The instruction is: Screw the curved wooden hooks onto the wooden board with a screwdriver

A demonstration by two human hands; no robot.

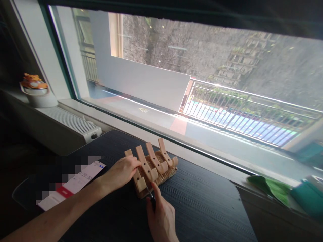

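Observation:
On the dark table lies a wooden board (164, 176) with a rough edge, carrying several curved wooden hooks (150, 157) set side by side. Each hook has dark holes in its shank. My left hand (127, 168) is closed on the shank of the leftmost hook (141, 184), with the thumb hidden. My right hand (163, 213) grips a screwdriver (152, 199) by its dark handle, the index finger stretched along it. The thin metal shaft points at the lower end of the leftmost hook; whether its tip touches anything is hidden.
A phone (83, 178) with a lit screen lies left on the black table (207, 208). Beyond the table runs a window sill (199, 164) with green cloth (268, 190) at right. A white heater (73, 124) and a white pot-like container (41, 97) stand at left.

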